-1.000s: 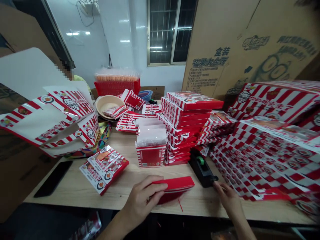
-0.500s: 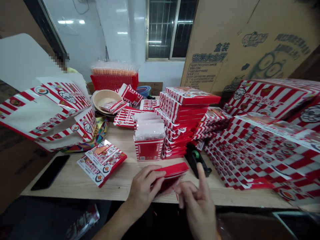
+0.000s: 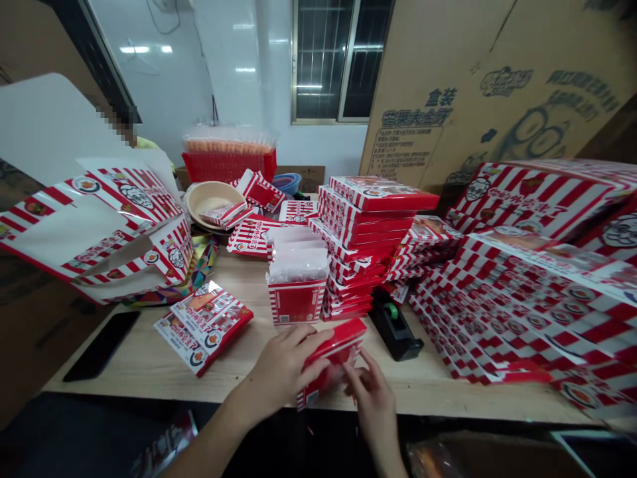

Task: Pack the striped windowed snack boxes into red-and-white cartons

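Near the front edge of the table, my left hand (image 3: 291,362) grips a small red printed cardboard box (image 3: 338,338) from its left side, fingers wrapped over the top. The box is tilted. My right hand (image 3: 371,392) has its curled fingers against the right end of the same box, and its fingertips are partly blurred. Just beyond stands an upright open red-and-white box (image 3: 297,302) filled with clear-wrapped packets (image 3: 298,255). A black tape dispenser (image 3: 395,325) with a green core is right of my hands.
Stacked striped boxes (image 3: 375,212) rise behind the dispenser, with a larger stack (image 3: 517,305) at right. Left are two flat boxes (image 3: 206,325), a black phone (image 3: 102,345) and a large open striped carton (image 3: 124,219). A beige bowl (image 3: 199,192) sits farther back.
The box in my left hand has turned, and its top now looks closed over. My right hand has moved left and in against its end, with the raised index finger lowered.
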The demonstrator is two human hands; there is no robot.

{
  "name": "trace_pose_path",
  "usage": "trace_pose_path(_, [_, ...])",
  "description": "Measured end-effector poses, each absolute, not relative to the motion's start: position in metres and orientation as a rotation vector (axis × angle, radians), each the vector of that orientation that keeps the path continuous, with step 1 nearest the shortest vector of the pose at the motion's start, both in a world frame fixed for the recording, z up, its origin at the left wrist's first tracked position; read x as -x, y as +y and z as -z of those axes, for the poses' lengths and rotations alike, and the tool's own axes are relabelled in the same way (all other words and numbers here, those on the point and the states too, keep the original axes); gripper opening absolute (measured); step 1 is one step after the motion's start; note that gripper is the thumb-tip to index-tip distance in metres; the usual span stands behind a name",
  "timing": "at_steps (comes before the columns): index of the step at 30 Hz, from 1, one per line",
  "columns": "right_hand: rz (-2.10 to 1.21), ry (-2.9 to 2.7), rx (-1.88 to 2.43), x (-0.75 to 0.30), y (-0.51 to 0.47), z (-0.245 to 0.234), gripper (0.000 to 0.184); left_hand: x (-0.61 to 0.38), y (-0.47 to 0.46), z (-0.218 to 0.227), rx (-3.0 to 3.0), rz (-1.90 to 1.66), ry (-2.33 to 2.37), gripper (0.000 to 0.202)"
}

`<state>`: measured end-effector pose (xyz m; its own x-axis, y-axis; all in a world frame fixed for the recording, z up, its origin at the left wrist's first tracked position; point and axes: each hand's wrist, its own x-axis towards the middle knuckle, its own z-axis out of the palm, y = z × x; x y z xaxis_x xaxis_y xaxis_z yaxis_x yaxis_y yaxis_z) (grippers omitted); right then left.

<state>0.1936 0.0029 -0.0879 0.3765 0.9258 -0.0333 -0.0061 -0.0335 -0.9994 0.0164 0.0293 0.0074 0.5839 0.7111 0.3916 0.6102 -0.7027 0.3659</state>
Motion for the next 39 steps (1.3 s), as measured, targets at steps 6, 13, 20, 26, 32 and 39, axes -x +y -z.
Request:
trace_pose_path(6, [-0.284,-0.996,1.875,-0.322,0.049,0.107,0.063,-0.023,0.017,-0.008,-2.579,-0.744,1.05,0.036])
trace_pose_path(13, [-0.589,-1.15,1.811,-0.363,0.065,0.11,0.051,0.042,-0.009,-0.023,-2.649,-1.076,1.334,0.04])
trace_pose_path(20, [-0.158,-1.12,1.595,-0.306,0.068,0.093,0.046,0.143,-0.004,-0.027,-2.614,-1.375,2.265,0.04])
trace_pose_path(26, [-0.333,-1.457,1.233,-0.197,0.103,0.063,0.034,0.094,0.075,0.045,-2.551,-1.345,2.051,0.038])
trace_pose_path(32, [-0.369,-1.457,1.151,-0.151,0.12,0.069,0.049,0.0,0.102,0.064,-1.994,-1.621,1.656,0.051])
trace_pose_path(39, [-0.046,-1.386,1.094,-0.168,0.067,0.063,0.046,-0.021,0.074,0.076,-2.005,-1.933,1.58,0.051])
